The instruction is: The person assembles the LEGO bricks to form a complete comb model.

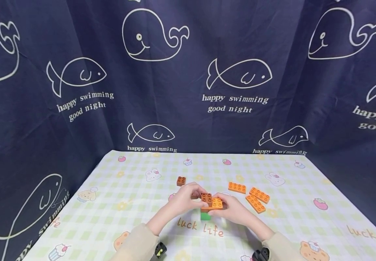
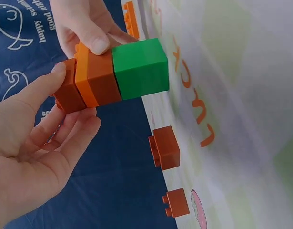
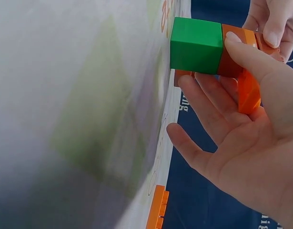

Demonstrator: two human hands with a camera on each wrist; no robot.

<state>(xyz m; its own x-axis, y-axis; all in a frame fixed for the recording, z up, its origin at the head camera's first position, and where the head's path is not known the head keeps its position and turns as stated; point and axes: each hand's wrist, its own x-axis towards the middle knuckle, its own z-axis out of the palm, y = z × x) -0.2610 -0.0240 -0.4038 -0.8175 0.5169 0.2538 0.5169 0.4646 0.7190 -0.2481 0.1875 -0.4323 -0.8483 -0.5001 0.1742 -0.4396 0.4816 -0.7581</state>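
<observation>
The stack of blocks stands upright over the counter, between the two hands: a green block at the bottom, a lower brown block on it, then an orange plate jutting out to the right, and an upper brown block on the plate's left end. The left hand pinches the upper brown block between thumb and fingers; the right hand grips the lower brown block, thumb on its near side, with the plate's end against the palm.

Two loose brown blocks lie beyond the left hand. The farther one shows clearly in the head view; the nearer one is mostly covered there by the left hand — the left wrist view shows it plainly. To the right, past the right hand, lie three orange plates: one by itself, and two angled close together — whether they touch is hard to tell. A dark blue curtain hangs behind the counter.
</observation>
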